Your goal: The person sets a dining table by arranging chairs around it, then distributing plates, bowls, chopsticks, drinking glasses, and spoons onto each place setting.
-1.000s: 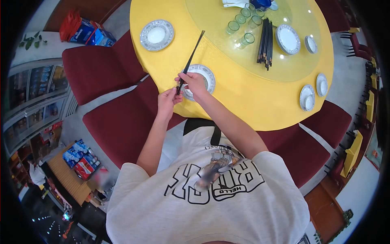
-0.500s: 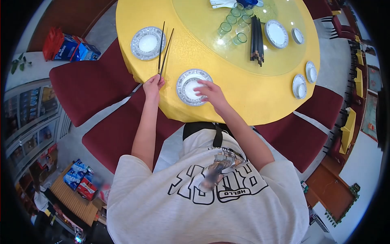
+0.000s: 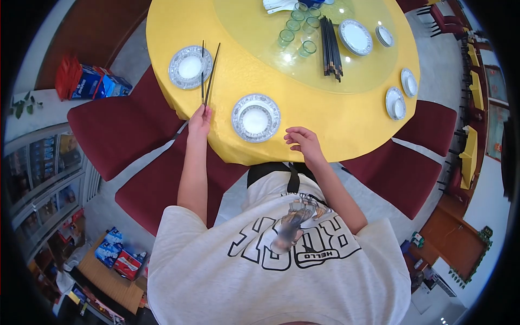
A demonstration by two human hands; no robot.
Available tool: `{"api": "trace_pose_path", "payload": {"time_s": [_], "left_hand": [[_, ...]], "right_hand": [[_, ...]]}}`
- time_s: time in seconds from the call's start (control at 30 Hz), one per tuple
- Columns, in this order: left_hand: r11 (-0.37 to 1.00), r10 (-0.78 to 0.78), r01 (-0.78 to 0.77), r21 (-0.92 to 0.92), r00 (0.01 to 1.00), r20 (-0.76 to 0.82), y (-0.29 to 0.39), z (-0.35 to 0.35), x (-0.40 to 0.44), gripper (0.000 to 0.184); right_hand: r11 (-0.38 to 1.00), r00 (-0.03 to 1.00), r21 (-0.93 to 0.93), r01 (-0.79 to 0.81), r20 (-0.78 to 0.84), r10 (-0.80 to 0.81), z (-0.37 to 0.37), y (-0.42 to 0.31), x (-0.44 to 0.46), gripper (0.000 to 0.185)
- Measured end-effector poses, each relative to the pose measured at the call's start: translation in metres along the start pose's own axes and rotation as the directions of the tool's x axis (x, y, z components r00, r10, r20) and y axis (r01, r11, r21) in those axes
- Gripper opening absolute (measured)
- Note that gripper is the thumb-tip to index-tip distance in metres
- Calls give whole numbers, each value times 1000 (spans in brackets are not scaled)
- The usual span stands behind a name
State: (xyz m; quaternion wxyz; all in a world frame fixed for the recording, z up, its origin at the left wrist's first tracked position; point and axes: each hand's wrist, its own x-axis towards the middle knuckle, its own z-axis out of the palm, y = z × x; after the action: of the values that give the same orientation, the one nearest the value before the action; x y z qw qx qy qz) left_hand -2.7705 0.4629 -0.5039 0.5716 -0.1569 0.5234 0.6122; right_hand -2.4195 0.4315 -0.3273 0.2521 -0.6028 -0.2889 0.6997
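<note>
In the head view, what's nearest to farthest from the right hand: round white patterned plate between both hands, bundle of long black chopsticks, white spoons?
1. Patterned plate: just left.
2. Chopstick bundle: ahead, slightly right.
3. White spoons: far ahead, picture's top.

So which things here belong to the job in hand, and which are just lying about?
Likely the job: chopsticks in the left hand; plate and bowl nearest the right hand; chopstick bundle.
Just lying about, apparently: plant; blue boxes; red box.

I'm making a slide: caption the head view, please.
At a yellow table, the left hand holds two chopsticks; the empty right hand hovers beside a plate.
</note>
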Motion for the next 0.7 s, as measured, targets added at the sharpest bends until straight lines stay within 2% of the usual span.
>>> {"api": "trace_pose_path", "payload": {"time_s": [0.17,0.43,0.53,0.6,0.7], "left_hand": [[995,-61,62,-75,998,17,3,-6,0,11],[978,-60,58,-201,998,-7,9,-4,6,14],[962,-81,52,-267,992,-100,9,0,6,16],[971,-30,6,-239,995,-95,6,0,8,21],[955,-75,27,-296,985,-155,8,2,8,23]], "right_hand": [[1000,997,3,7,-76,-7,-13,5,-4,19],[1000,998,17,0,-60,1,-15,14,-3,19],[1000,998,16,11,-63,-9,-23,16,5,19],[1000,998,19,17,-61,-16,-32,18,13,19],[999,996,1,39,-85,-38,-50,15,26,19]]}}
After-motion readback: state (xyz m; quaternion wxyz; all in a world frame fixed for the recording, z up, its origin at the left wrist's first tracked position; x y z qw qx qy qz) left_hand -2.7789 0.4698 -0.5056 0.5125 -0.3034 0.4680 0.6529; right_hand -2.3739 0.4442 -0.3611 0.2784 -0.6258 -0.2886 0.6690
